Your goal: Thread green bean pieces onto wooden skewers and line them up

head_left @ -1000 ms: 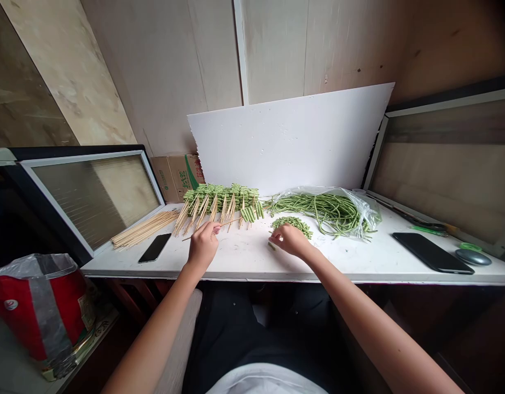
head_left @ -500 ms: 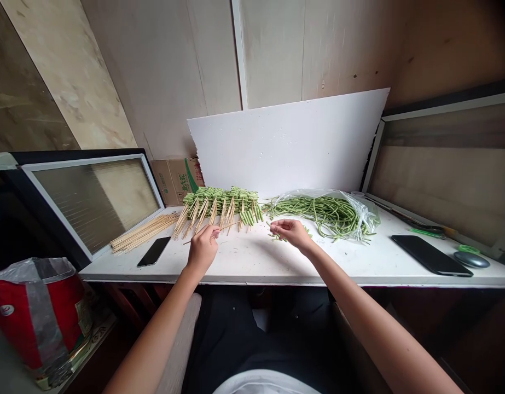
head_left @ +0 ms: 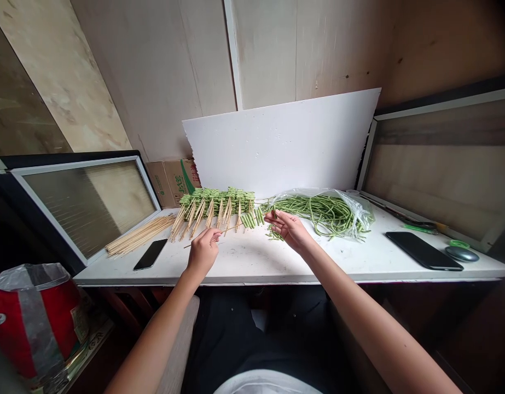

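Note:
My left hand [head_left: 203, 249] is closed on a thin wooden skewer, whose far end carries several short green bean pieces [head_left: 249, 220]. To the right, my right hand [head_left: 288, 228] pinches a short green piece between thumb and fingers, a little apart from the skewered pieces. Cut bean pieces [head_left: 274, 234] lie on the table beside and partly under my right hand. Behind my left hand is a pile of filled bean skewers [head_left: 219, 197], their bare sticks pointing toward me. Long uncut beans [head_left: 324, 210] lie in a clear plastic bag [head_left: 361, 210] at the right.
Bare skewers [head_left: 139, 235] and a phone [head_left: 151, 254] lie at the left of the white table [head_left: 244, 271]. A larger phone [head_left: 422, 250] and a mouse [head_left: 461, 253] are at the right. A white board [head_left: 280, 148] stands behind. A red bag [head_left: 55, 312] is at lower left.
My right hand has risen slightly from the cut pieces, with a bean piece now showing at its fingertips. The view has shifted slightly; my left hand still holds the skewer.

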The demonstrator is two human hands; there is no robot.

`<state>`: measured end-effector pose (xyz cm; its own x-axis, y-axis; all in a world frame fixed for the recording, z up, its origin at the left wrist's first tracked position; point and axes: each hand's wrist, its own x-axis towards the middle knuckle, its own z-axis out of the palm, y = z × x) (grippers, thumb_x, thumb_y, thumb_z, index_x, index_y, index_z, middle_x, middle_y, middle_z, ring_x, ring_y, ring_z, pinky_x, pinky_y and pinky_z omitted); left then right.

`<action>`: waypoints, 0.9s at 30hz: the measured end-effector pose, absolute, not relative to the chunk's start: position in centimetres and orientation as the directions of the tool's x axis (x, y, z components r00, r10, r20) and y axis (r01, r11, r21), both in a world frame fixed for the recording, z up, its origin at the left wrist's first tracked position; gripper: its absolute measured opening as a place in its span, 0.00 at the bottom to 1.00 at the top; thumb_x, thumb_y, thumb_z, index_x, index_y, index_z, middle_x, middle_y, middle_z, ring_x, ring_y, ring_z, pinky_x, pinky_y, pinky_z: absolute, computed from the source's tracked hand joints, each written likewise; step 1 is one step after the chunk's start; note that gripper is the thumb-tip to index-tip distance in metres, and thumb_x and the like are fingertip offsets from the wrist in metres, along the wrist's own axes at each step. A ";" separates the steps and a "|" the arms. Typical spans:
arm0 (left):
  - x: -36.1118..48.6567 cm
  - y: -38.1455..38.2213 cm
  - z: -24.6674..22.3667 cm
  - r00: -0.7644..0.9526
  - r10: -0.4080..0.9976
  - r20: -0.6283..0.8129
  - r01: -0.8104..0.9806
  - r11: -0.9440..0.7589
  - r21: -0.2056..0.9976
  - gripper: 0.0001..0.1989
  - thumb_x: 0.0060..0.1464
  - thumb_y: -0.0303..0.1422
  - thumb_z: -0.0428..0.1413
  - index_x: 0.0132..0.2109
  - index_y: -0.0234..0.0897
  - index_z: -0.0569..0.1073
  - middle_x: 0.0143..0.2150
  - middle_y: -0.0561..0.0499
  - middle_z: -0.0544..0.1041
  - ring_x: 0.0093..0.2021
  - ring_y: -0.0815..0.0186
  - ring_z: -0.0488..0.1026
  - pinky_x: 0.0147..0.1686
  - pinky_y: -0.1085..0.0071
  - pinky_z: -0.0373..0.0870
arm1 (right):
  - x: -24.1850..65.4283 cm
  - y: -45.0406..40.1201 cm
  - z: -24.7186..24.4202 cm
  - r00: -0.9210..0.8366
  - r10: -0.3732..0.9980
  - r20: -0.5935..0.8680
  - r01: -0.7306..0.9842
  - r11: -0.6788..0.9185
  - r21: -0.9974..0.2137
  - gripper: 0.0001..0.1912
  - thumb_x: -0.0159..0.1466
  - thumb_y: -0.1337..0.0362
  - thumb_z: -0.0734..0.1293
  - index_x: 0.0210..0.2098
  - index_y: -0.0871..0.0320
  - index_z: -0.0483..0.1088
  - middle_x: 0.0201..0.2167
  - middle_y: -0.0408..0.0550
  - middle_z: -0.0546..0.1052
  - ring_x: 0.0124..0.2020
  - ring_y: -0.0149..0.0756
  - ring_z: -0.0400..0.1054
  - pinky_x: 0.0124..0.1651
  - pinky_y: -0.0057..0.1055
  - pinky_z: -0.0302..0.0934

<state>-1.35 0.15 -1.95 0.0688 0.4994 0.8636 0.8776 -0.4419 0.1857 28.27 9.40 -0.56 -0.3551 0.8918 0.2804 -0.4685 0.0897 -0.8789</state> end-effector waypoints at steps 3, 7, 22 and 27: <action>-1.2 0.1 -1.9 0.070 0.513 0.855 0.877 -0.441 0.192 0.19 0.52 0.14 0.48 0.42 0.37 0.78 0.34 0.50 0.82 0.34 0.64 0.80 0.36 0.73 0.75 | 28.2 9.5 -0.6 -0.353 0.895 0.273 -0.474 0.081 -0.877 0.18 0.61 0.47 0.77 0.42 0.53 0.82 0.51 0.52 0.83 0.58 0.47 0.75 0.47 0.32 0.71; -1.1 0.0 -1.8 0.073 0.515 0.854 0.871 -0.450 0.196 0.20 0.52 0.13 0.48 0.41 0.36 0.78 0.34 0.50 0.82 0.35 0.64 0.81 0.37 0.73 0.76 | 28.2 9.5 -0.7 -0.341 0.901 0.268 -0.476 0.080 -0.876 0.18 0.61 0.47 0.77 0.42 0.52 0.82 0.49 0.51 0.83 0.55 0.45 0.76 0.44 0.32 0.71; -0.9 -0.3 -1.5 0.057 0.543 0.838 0.869 -0.440 0.226 0.20 0.51 0.14 0.48 0.41 0.37 0.79 0.35 0.49 0.82 0.35 0.64 0.80 0.36 0.73 0.75 | 28.0 9.1 -0.7 -0.317 0.907 0.276 -0.477 0.099 -0.874 0.16 0.59 0.49 0.78 0.39 0.52 0.82 0.46 0.51 0.84 0.57 0.47 0.74 0.44 0.32 0.66; -1.1 -0.3 -1.6 0.055 0.555 0.830 0.875 -0.428 0.228 0.21 0.51 0.13 0.47 0.41 0.37 0.78 0.36 0.50 0.82 0.36 0.64 0.80 0.38 0.72 0.76 | 27.9 8.7 -0.4 -0.295 0.919 0.263 -0.460 0.104 -0.882 0.17 0.57 0.48 0.79 0.38 0.52 0.82 0.47 0.52 0.84 0.58 0.49 0.73 0.46 0.33 0.65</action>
<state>-1.08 -0.26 -1.59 0.0547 0.5552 0.8299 0.8745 -0.4277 0.2285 27.90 8.69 -0.36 -0.2947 0.9188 0.2626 -0.4604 0.1042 -0.8816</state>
